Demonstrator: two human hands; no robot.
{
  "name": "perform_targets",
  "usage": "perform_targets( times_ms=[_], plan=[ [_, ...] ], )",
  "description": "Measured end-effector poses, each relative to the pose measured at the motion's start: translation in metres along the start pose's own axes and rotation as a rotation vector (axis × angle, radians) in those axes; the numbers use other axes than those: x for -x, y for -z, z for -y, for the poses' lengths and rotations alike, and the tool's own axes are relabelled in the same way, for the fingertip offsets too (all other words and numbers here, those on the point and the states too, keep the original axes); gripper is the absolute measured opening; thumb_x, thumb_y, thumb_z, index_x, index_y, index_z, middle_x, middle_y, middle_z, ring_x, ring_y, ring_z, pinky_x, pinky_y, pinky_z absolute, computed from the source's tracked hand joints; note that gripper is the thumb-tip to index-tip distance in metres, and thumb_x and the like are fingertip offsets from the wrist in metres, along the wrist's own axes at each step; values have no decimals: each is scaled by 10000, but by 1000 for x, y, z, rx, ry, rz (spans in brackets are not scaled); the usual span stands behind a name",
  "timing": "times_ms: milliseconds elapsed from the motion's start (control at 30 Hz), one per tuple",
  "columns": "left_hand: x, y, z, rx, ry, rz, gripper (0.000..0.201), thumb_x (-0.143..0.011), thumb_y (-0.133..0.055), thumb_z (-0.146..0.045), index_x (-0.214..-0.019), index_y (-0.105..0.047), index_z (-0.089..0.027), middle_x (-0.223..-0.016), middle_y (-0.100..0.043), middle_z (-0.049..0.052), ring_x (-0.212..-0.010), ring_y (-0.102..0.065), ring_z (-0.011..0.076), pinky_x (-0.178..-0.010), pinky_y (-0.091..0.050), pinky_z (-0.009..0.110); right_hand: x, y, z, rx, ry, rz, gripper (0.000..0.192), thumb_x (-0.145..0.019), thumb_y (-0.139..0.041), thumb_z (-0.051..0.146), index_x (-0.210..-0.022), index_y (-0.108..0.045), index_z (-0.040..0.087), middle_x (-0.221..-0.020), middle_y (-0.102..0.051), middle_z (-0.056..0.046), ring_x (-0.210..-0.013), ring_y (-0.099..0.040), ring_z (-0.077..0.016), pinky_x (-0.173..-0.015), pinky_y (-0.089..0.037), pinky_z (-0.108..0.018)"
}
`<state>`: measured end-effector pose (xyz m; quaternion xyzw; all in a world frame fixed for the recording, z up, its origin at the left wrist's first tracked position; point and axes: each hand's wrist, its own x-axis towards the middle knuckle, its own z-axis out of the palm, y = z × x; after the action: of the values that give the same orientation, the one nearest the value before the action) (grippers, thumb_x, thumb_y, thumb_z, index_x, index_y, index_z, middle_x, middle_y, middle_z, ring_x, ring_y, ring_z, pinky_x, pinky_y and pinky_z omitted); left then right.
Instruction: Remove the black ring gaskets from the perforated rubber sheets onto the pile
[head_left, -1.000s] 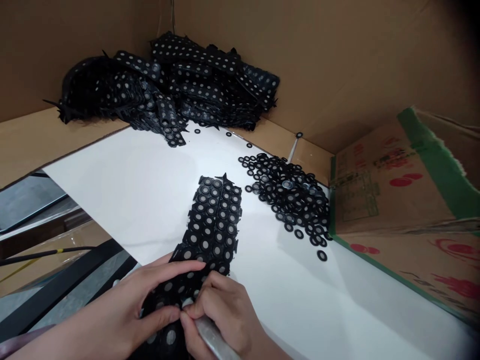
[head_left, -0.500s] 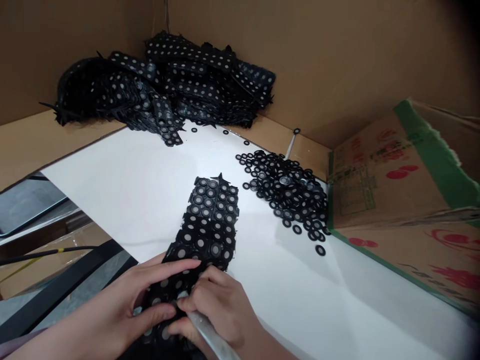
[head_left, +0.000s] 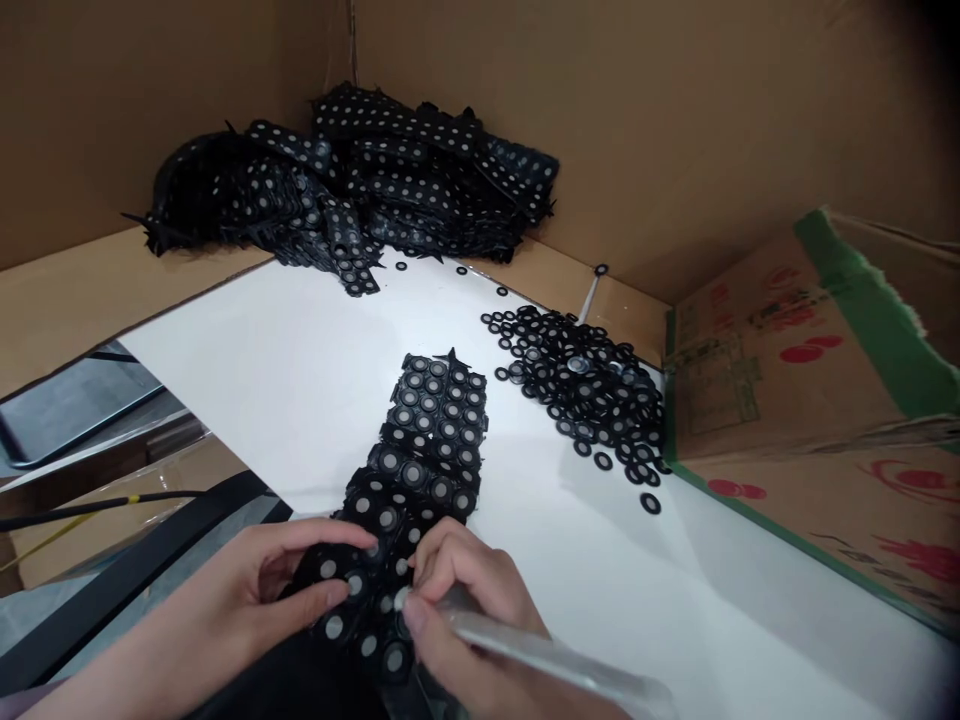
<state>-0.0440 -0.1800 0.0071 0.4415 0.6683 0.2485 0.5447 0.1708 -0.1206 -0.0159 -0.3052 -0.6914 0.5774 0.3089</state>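
A long black rubber sheet (head_left: 439, 425) moulded with rows of round washers, their centres pale, runs from the white board down to the bottom edge. My left hand (head_left: 262, 585) holds the sheet's left edge, thumb and index finger lying on top and the other fingers partly hidden. In my right hand (head_left: 480, 610) is a pale, pen-like tool (head_left: 555, 655), its tip down at the washers near the sheet's right side. The exact shape of that tip is hidden by the fingers.
Loose black rings (head_left: 585, 385) lie heaped on the white board (head_left: 247, 370). Behind them, more dotted black sheets (head_left: 420, 180) are piled against a cardboard wall. A printed carton (head_left: 757, 370) stands at right. A phone-like dark slab (head_left: 75, 410) lies at left.
My right hand has shifted right along the sheet, and its tool now slants further to the right. My left fingers have moved slightly on the sheet. The whole view has shifted a little.
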Motion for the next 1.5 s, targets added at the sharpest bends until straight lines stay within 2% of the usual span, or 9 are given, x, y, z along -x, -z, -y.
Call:
perform_targets(
  times_ms=[100, 367, 667, 933, 1033, 1100, 1200, 1333, 1500],
  plan=[
    [0, 0, -3, -32, 40, 89, 262, -873, -674, -426, -1090, -769, -317, -852, -786, -25, -826, -706, 251, -710, -563, 292, 6, -7, -8, 133, 157, -25, 137, -722, -619, 106, -743, -542, 218, -740, -553, 16, -678, -574, -136, -622, -432, -260],
    [0, 0, 7, 25, 30, 150, 361, -772, -751, -252, -1119, -759, -350, -1132, -738, -12, -1100, -651, 293, -892, -545, 349, 9, -16, -20, 207, 251, -85, 147, -700, -607, 97, -733, -536, 221, -715, -546, 15, -686, -568, -149, -623, -419, -279],
    [6, -10, 16, 355, 50, 221, 345, -846, -731, -269, -1169, -719, -390, -1161, -652, -32, -880, -680, 213, -715, -635, 309, 1, -20, -12, 335, 436, -116, 126, -761, -581, 92, -740, -536, 208, -634, -609, 30, -674, -590, -145, -635, -435, -288],
    [12, -13, 21, 276, 63, 197, 406, -856, -729, -358, -1258, -674, -381, -1103, -670, -7, -832, -707, 219, -805, -611, 353, -2, -32, -17, 480, 508, -136, 195, -897, -597, 182, -717, -524, 199, -558, -587, 55, -638, -533, -130, -627, -382, -288],
    [11, -10, 19, 280, 60, 204, 416, -842, -739, -344, -1250, -672, -393, -1113, -677, -15, -811, -708, 210, -809, -604, 352, 0, -25, -11, 334, 381, -172, 217, -920, -601, 279, -721, -552, 207, -628, -582, 33, -669, -550, -134, -627, -387, -275],
    [10, -9, 17, 264, 60, 206, 414, -841, -738, -338, -1245, -673, -400, -1136, -679, -16, -788, -705, 197, -815, -596, 348, 2, -16, -2, 228, 138, -1, 207, -904, -607, 282, -721, -541, 213, -713, -599, 6, -732, -574, -152, -673, -430, -280],
    [9, -7, 16, 169, 69, 204, 410, -864, -708, -360, -1269, -657, -392, -1184, -670, 2, -793, -714, 206, -822, -590, 361, 4, -4, 8, 47, -29, 77, 265, -932, -521, 237, -685, -423, 231, -598, -569, 26, -743, -572, -175, -783, -451, -336],
    [10, -6, 17, 117, 74, 189, 429, -884, -679, -363, -1308, -628, -399, -1216, -664, 12, -838, -715, 220, -845, -594, 373, 3, -4, 8, -25, -33, 108, 282, -932, -495, 217, -686, -359, 239, -503, -531, 68, -651, -548, -161, -966, -397, -436],
    [13, -8, 17, 103, 42, 189, 441, -876, -690, -365, -1309, -633, -422, -1216, -673, 7, -908, -690, 235, -828, -599, 333, 2, -11, 6, 48, -22, 110, 278, -900, -543, 238, -669, -388, 232, -550, -521, 61, -635, -538, -155, -953, -399, -446]
  ],
)
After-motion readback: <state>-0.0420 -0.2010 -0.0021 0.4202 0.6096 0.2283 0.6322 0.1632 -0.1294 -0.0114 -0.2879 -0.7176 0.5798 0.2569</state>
